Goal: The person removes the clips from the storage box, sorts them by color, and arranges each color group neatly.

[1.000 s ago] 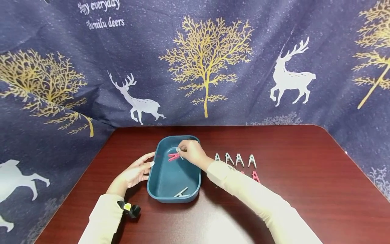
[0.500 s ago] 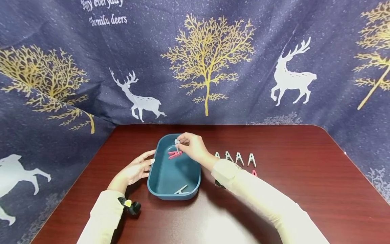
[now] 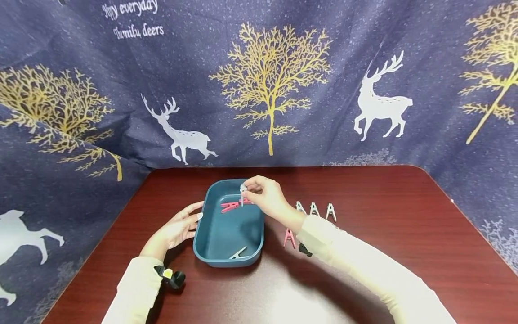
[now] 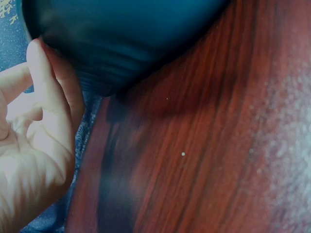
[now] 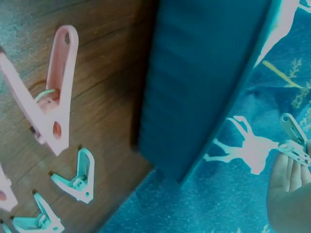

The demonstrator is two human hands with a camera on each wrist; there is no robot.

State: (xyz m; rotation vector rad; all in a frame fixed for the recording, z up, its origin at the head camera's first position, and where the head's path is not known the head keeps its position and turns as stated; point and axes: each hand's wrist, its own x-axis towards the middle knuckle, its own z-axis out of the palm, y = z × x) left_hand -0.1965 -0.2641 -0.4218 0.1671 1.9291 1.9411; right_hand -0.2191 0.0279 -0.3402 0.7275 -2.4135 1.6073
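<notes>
My right hand [image 3: 267, 196] pinches a white clothespin [image 3: 243, 194] over the far end of a dark teal plastic bin [image 3: 228, 261]. In the right wrist view the hand [image 5: 291, 189] is at the right edge, the clothespin [image 5: 293, 143] at its fingertips. Below it, two pink clothespins [image 3: 229, 207] lie inside the bin, the second partly covered by the held one. A white clothespin [image 3: 238, 253] rests at the bin's near end. My left hand [image 3: 174, 231] touches the bin's left side from outside; in the left wrist view its fingers [image 4: 46, 82] rest against the wall.
Right of the bin, several white clothespins [image 3: 314, 209] stand in a row on the reddish-brown table [image 3: 384, 234]. A pink clothespin [image 3: 289, 238] lies nearer; my right sleeve [image 3: 348, 252] covers part of that area. A deer-patterned cloth [image 3: 307, 148] hangs behind.
My right hand has lifted a little and moved right with the white clothespin. The second pink clothespin in the bin and one on the table have come into view. The left hand stays put.
</notes>
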